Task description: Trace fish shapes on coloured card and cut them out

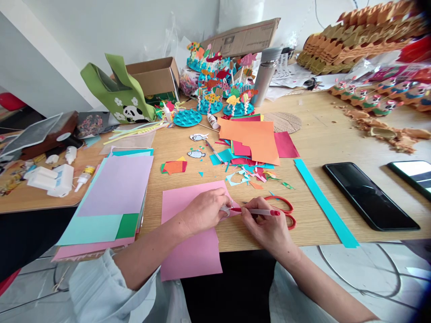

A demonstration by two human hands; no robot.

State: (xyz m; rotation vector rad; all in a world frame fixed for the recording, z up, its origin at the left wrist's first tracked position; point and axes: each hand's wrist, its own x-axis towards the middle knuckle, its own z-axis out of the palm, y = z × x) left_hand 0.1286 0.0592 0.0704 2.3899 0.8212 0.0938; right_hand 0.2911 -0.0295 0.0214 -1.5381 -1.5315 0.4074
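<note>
A sheet of pink paper [191, 251] lies at the table's front edge. My left hand [206, 208] rests over its upper part, fingers bent together around a small white piece whose shape is partly hidden. My right hand [267, 226] grips a pen [262, 211] with a red cap end and a pale barrel, its red front pointing left at the pink paper by my left fingertips. Scissors with red handles [290, 205] lie just behind and beside my right hand, their blades mostly hidden. Two paper fish cutouts [198, 137] lie farther back.
Stacked coloured paper [114, 184] is at the left. Orange paper [257, 139] and scraps lie ahead, with fish decorations [212, 98] behind them. A blue strip [325, 202] and a black phone [370, 195] lie at the right. A grey bottle [266, 78] stands at the back.
</note>
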